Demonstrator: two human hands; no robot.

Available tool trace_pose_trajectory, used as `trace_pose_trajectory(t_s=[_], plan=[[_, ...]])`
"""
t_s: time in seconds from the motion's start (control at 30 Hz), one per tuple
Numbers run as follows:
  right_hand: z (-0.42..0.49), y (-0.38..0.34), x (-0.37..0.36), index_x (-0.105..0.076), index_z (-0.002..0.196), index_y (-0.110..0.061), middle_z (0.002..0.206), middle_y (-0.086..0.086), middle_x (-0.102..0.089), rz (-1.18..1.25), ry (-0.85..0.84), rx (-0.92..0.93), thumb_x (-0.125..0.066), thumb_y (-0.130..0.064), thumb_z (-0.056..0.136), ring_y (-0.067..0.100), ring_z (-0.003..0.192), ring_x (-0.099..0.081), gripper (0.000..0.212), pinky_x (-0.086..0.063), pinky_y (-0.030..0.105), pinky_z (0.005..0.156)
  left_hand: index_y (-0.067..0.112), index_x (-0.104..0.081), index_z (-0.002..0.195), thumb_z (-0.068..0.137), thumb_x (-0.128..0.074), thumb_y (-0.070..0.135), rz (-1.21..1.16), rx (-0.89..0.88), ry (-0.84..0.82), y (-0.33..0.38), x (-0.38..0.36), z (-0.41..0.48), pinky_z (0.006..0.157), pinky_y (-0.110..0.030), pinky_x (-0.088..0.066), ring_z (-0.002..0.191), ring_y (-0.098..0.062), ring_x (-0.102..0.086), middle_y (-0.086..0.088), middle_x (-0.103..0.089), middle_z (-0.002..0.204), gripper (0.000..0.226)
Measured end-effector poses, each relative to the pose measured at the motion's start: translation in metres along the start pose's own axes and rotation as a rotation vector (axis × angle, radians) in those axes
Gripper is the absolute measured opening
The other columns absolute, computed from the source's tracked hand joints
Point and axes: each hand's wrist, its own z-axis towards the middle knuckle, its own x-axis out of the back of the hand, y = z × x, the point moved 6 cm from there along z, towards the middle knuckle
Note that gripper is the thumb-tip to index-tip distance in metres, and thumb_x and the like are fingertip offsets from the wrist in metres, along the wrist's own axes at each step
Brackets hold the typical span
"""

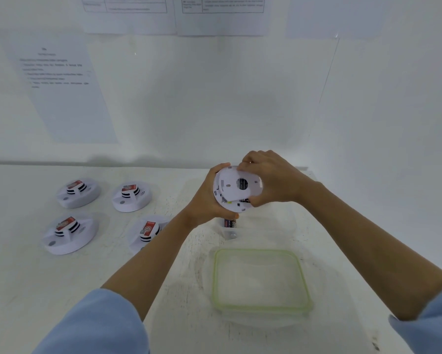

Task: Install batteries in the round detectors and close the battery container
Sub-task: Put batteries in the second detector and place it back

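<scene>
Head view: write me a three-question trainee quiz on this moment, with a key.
1. True or false: the left hand holds a round detector up off the table.
2. Multiple choice: how many detectors rest on the table, left of the arms? A two, B four, C six.
3. Short answer: is the green-rimmed lid on the battery container yet?
Key: 1 true; 2 B; 3 no, it lies on the table, nearer the camera than the container.
</scene>
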Motion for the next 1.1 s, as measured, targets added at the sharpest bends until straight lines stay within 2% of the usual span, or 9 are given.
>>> trace_pose_trajectory(t_s=[0.13,0.23,0.3,0.47,0.6,0.77,0.93,1.1], plan=[[-0.008,0.003,0.005,-0.058,0.118,-0.013,0.108,0.002,-0.05,0.078,0.02,-0.089,-0.062,-0.046,0.056,0.018,0.093,-0.045,0.07,-0.025,0.024,0.078,0.017,-0.028,0.133,0.045,-0.082,0.015,-0.046,0.016,0.015,0.0,0.007,-0.006,0.084,-0.014,-0.047,0.112,0.008,-0.049,0.008,-0.043,0.128,0.103],[-0.022,0.002,0.0,-0.058,0.118,-0.015,0.105,-0.005,-0.042,0.189,0.028,-0.168,-0.068,-0.042,0.055,0.013,0.093,-0.039,0.069,-0.026,0.023,0.082,0.015,-0.028,0.132,0.047,-0.081,-0.005,-0.066,0.024,0.012,-0.001,0.009,-0.013,0.079,-0.018,-0.051,0.109,0.004,-0.053,0.006,-0.046,0.124,0.103],[-0.035,0.001,-0.006,-0.058,0.118,-0.016,0.104,-0.008,-0.039,0.246,0.021,-0.219,-0.077,-0.035,0.057,0.013,0.094,-0.038,0.067,-0.028,0.024,0.086,0.016,-0.027,0.133,0.048,-0.077,-0.01,-0.075,0.03,0.015,-0.001,0.011,-0.018,0.077,-0.019,-0.052,0.108,0.003,-0.054,0.006,-0.047,0.123,0.102],[-0.066,-0.013,-0.016,-0.059,0.116,-0.017,0.106,-0.006,-0.041,0.331,0.013,-0.271,-0.081,-0.022,0.058,0.016,0.1,-0.039,0.062,-0.028,0.024,0.088,0.022,-0.029,0.132,0.042,-0.085,0.008,-0.056,0.029,0.04,0.006,0.014,-0.037,0.081,-0.025,-0.054,0.113,-0.007,-0.052,0.002,-0.046,0.127,0.107],[-0.092,-0.023,-0.017,-0.059,0.116,-0.015,0.107,-0.004,-0.04,0.396,-0.009,-0.289,-0.081,-0.016,0.058,0.016,0.104,-0.037,0.061,-0.03,0.023,0.091,0.022,-0.029,0.132,0.045,-0.081,-0.001,-0.05,0.054,0.075,0.014,0.009,-0.058,0.078,-0.022,-0.054,0.113,-0.008,-0.05,0.006,-0.046,0.124,0.104],[-0.121,-0.039,-0.027,-0.059,0.115,-0.018,0.105,-0.004,-0.04,0.424,-0.121,-0.291,-0.079,-0.017,0.06,0.016,0.105,-0.036,0.059,-0.035,0.026,0.091,0.024,-0.029,0.131,0.041,-0.084,0.007,-0.041,0.084,0.095,0.025,-0.003,-0.086,0.08,-0.024,-0.054,0.116,-0.005,-0.048,0.009,-0.044,0.125,0.107],[-0.135,-0.052,-0.042,-0.057,0.12,-0.017,0.11,0.0,-0.041,0.402,-0.239,-0.309,-0.077,-0.022,0.064,0.017,0.109,-0.035,0.06,-0.031,0.023,0.09,0.017,-0.026,0.135,0.046,-0.08,-0.001,-0.046,0.095,0.108,0.033,-0.014,-0.107,0.078,-0.021,-0.054,0.116,-0.005,-0.047,0.001,-0.043,0.128,0.106],[-0.135,-0.051,-0.062,-0.054,0.124,-0.018,0.119,0.004,-0.042,0.444,-0.35,-0.376,-0.074,-0.025,0.071,0.018,0.118,-0.031,0.057,-0.028,0.025,0.096,0.014,-0.026,0.136,0.047,-0.078,-0.004,-0.053,0.106,0.123,0.039,-0.018,-0.117,0.076,-0.021,-0.054,0.116,-0.004,-0.046,0.008,-0.041,0.126,0.105]])
